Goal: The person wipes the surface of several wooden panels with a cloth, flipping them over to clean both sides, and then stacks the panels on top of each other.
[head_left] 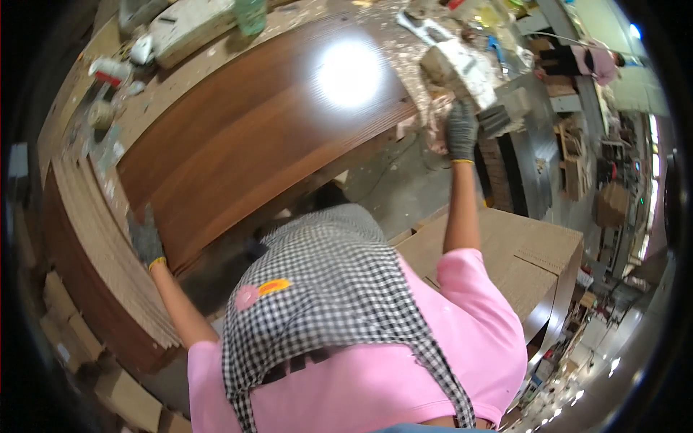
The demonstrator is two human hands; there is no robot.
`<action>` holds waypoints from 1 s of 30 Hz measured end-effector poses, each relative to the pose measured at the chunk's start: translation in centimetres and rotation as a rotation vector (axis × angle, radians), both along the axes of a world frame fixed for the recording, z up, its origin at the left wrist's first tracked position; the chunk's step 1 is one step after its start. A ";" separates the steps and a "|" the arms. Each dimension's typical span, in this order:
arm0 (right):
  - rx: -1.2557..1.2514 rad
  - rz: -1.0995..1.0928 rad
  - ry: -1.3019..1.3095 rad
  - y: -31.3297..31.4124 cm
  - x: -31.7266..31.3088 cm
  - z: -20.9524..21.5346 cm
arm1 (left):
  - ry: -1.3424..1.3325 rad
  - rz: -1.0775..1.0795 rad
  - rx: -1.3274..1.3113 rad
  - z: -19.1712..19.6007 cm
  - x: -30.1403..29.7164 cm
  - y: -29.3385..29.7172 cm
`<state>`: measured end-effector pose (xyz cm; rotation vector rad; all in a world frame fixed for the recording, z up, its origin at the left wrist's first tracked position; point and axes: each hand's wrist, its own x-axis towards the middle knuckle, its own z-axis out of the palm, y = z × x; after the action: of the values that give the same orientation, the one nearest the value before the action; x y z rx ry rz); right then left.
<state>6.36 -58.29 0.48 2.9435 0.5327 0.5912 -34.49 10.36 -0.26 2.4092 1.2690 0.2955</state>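
Pink cloth shirt, near side of glossy brown wood-grain panel. Hands apart, grey-gloved: left hand spread at panel's left end, likely steadying; right hand beyond right end, by dusty white block, grip unclear.

I am standing in a workshop, and it is looking like one for wood. A shiny brown board is lying across a messy bench, where pale scraps are lying about. A pile of boards is standing on the left. One worker is wearing a checked apron and grey gloves. Cardboard is lying nearby, and I am seeing another person far back.
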 end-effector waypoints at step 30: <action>0.374 0.956 0.342 30.6 -23.8 5.6 | 0.462 -0.221 -0.114 7.1 -1.3 2.2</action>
<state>-17.45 -27.70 6.03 2.9607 2.1116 0.2295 -35.80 12.54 6.82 2.5709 1.1378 -0.4080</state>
